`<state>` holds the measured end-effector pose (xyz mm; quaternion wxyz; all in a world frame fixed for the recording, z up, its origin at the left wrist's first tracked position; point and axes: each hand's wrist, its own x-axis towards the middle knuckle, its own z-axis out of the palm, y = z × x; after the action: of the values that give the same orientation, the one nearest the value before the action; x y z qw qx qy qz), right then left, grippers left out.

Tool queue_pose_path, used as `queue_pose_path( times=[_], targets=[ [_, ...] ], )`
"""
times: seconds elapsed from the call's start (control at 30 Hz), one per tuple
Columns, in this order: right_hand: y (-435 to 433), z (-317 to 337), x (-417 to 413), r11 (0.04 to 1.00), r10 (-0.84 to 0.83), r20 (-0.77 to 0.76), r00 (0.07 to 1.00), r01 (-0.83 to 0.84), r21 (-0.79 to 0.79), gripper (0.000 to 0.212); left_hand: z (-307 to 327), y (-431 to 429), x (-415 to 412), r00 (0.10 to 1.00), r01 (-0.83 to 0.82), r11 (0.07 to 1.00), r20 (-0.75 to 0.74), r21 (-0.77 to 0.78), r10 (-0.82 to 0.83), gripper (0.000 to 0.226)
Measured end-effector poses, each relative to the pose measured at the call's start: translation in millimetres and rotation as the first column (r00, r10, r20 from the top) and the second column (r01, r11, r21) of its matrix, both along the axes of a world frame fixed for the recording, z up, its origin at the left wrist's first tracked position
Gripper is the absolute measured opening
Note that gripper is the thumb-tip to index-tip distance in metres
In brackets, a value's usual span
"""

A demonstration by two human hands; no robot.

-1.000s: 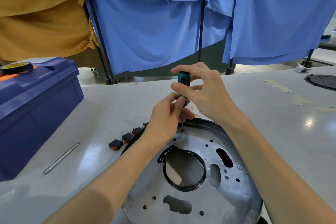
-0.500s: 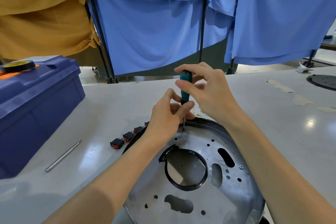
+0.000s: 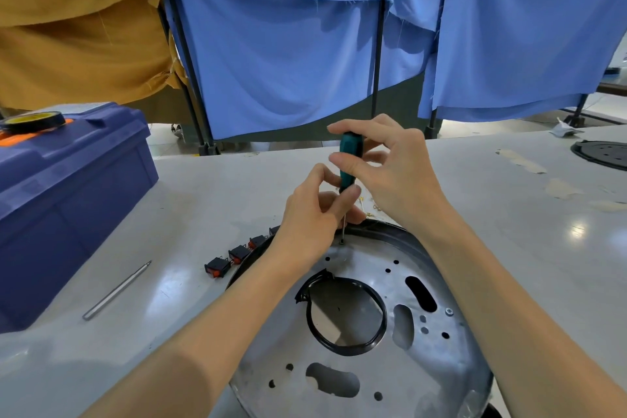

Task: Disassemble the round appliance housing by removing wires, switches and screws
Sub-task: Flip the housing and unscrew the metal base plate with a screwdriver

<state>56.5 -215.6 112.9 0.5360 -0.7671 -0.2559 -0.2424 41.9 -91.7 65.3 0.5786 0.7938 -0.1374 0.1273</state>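
The round housing (image 3: 424,366) lay flat on the desk (image 3: 210,207) directly in front of the person, with both hands over its far rim. The right hand (image 3: 393,173) pinched the green handle of a slim screwdriver (image 3: 350,159) between thumb and fingertips and held it upright. The left hand (image 3: 312,217) curled thumb and fingers round the base of the handle and the thin shaft, steadying the tool over a small screw (image 3: 342,242) near the far rim. Whether the tip sat fully in the screw's recess could not be made out from this angle. The housing appeared to be a stamped sheet-metal plate: stiff, likely light for its width, and smooth enough to slide or turn on the glossy desk under torque. It would best be held at the outer rim or pressed down with a flat palm, since the cut-outs and punched holes probably carried sharp edges. The black ring (image 3: 380,316) lining the central opening looked soft and unfit to bear a pull. The screw was tiny and easily dropped, so it called for a fingertip pinch on its head. A second screw (image 3: 448,312) sat on the plate's right side. Loose switches (image 3: 239,253) lay in a row just beside the left rim, and a steel rod (image 3: 117,290) and a blue toolbox (image 3: 68,200) lay farther left.
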Motion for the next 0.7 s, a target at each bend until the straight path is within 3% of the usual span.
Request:
queue_pose_path(
  times=[0.17, 0.4, 0.57, 0.7],
  targets=[
    [-1.0, 1.5, 0.6, 0.998, 0.062, -0.05, 0.997, -0.061, 0.02, 0.046, 0.8, -2.2, -0.8, 1.0, 0.013, 0.999, 0.026, 0.033, -0.014, 0.023],
    [1.3, -0.8, 1.2, 0.999, -0.03, 0.016, 0.999, 0.03, -0.028, 0.039, 1.5, -2.0, 0.6, 1.0, -0.002, 1.0, -0.013, 0.006, 0.002, 0.024],
    [-3.1, 1.4, 2.5, 0.997, -0.055, 0.042, 0.998, 0.057, -0.053, 0.037, -0.2, -1.3, -1.0, 1.0, 0.026, 0.999, -0.011, 0.034, -0.026, 0.013],
    [-1.5, 0.1, 0.6, 0.999, 0.013, -0.001, 1.0, -0.013, -0.036, 0.029, 0.1, 0.3, -1.0, 1.0, 0.014, 0.998, -0.001, 0.053, -0.014, 0.014]
  ],
)
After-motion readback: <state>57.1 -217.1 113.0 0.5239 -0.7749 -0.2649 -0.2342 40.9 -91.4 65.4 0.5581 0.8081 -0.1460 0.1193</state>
